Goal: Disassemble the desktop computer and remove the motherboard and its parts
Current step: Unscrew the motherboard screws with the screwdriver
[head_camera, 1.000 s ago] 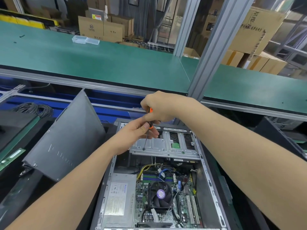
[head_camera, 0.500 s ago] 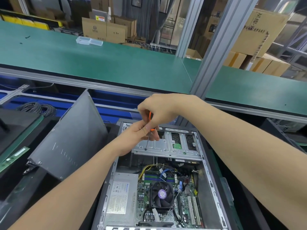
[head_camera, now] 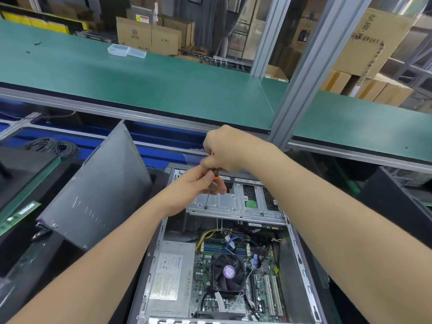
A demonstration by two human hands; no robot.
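Your right hand [head_camera: 230, 149] is curled over the top of the orange-and-black screwdriver [head_camera: 215, 173]; your left hand [head_camera: 194, 188] pinches its lower handle. The tip touches the metal drive cage [head_camera: 236, 204] at the far end of the open desktop case [head_camera: 300, 258]. The motherboard [head_camera: 261, 284] — cooler fan [head_camera: 228, 272] at its centre — sits inside the case, just right of the power supply [head_camera: 168, 279].

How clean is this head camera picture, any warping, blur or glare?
Head view: wide-angle warping makes the aluminium post lean and the forearms balloon toward the bottom corners; the screwdriver and motherboard look sharp, the right hand slightly soft; lighting is even, with no strong glare or hard shadows.
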